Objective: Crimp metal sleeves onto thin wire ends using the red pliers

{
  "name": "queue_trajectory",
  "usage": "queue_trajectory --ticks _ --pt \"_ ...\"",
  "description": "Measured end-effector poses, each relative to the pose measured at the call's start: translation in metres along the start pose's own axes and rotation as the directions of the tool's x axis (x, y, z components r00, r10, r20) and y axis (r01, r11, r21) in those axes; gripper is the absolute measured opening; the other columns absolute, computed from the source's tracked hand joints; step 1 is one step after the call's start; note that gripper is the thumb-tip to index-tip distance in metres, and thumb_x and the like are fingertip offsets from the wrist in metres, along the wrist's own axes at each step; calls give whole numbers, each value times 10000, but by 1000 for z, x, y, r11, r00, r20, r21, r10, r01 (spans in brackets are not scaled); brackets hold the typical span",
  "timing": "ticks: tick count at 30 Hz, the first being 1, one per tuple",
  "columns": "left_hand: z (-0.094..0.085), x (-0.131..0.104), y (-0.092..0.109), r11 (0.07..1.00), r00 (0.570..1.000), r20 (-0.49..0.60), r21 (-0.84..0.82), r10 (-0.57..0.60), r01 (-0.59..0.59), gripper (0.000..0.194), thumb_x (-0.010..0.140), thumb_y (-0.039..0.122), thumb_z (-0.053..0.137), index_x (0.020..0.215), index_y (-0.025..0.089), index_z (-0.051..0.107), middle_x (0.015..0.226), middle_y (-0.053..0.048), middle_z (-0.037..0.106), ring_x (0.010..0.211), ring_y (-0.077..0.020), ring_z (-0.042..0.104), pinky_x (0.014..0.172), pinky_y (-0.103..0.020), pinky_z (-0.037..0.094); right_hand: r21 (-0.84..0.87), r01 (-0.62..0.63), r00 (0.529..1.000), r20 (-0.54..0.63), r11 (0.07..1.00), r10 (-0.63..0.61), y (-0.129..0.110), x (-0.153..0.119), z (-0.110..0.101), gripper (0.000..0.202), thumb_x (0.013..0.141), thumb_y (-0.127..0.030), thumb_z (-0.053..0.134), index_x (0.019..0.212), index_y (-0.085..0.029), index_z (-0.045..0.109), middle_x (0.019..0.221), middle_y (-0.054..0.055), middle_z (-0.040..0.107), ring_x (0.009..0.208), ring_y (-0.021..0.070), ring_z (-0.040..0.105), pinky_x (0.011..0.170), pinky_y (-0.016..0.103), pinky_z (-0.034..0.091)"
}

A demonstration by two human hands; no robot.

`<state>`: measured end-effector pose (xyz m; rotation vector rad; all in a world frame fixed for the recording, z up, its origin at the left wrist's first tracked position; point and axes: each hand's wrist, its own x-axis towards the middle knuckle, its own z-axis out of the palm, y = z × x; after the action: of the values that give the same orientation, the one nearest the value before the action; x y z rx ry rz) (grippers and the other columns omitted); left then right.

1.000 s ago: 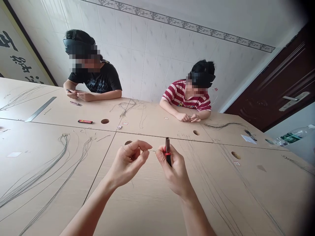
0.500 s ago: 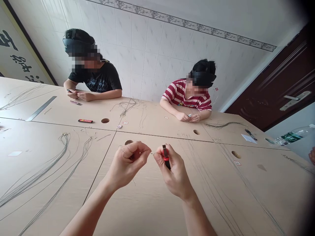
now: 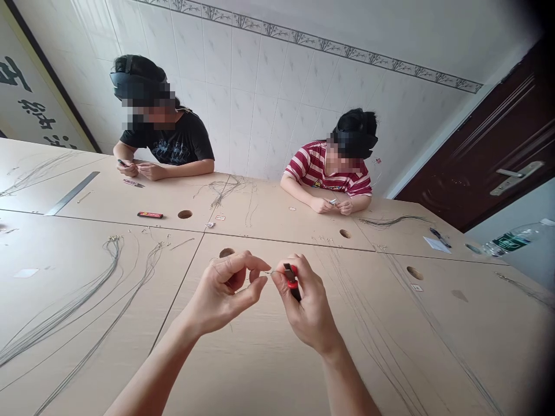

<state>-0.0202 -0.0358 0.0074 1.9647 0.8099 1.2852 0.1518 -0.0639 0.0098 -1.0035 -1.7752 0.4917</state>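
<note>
My right hand (image 3: 306, 297) is closed around a small tool with red and black parts (image 3: 292, 277), its dark metal end pointing up. Between its thumb and forefinger is the end of a thin wire (image 3: 269, 273). My left hand (image 3: 234, 289) is just to the left, thumb and forefinger apart, with the forefinger tip close to the wire. Whether the left fingertips touch the wire is too small to tell. Both hands are above the pale wooden table (image 3: 260, 370).
Bundles of thin wires (image 3: 99, 289) lie at left, more strands (image 3: 368, 312) at right. A metal ruler (image 3: 73, 193), a red-black cutter (image 3: 150, 215), table holes (image 3: 226, 252) and a bottle (image 3: 515, 240) are around. Two people (image 3: 167, 138) sit opposite, hands on the table.
My left thumb and forefinger have parted from their pinch, the forefinger now stretching toward the right hand. The tool in my right hand has tilted slightly.
</note>
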Motion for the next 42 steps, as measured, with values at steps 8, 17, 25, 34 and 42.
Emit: queue_trajectory --ticks 8,17,25,34,42 --pt "1 1 -2 998 999 -4 38 40 -39 135 864 104 581 848 235 610 580 88 256 549 -97 241 665 -299 323 -42 45 999 0 998 -45 0 2 2 154 945 -100 467 873 -231 430 759 -27 430 686 137 384 703 276 356" --pt "0 1 -1 996 1000 -4 90 -24 24 128 857 112 569 793 220 592 566 92 188 522 -90 192 553 -271 264 -32 27 1000 8 999 -27 4 1 2 144 945 -114 469 875 -232 424 766 -22 435 707 145 391 698 278 359" --pt "-5 0 -2 996 997 30 42 -74 73 93 862 201 607 930 248 649 559 82 244 549 -106 291 558 -264 303 -9 21 1000 1 1000 -21 6 0 2 165 935 -79 443 899 -240 445 795 -16 465 743 151 424 705 278 372" --pt "-5 1 -1 997 998 34 46 -62 61 80 893 206 573 844 227 633 544 80 235 550 -111 256 588 -284 292 -18 23 1000 -1 1000 -23 5 0 2 149 938 -97 447 892 -238 441 780 -14 456 730 153 412 708 286 377" --pt "-6 1 1 996 996 30 51 -80 78 135 910 219 555 789 213 615 539 78 238 543 -110 234 587 -287 290 -15 6 1000 1 1000 -6 3 1 2 104 961 -167 458 880 -232 460 777 -4 478 725 158 434 681 286 392"
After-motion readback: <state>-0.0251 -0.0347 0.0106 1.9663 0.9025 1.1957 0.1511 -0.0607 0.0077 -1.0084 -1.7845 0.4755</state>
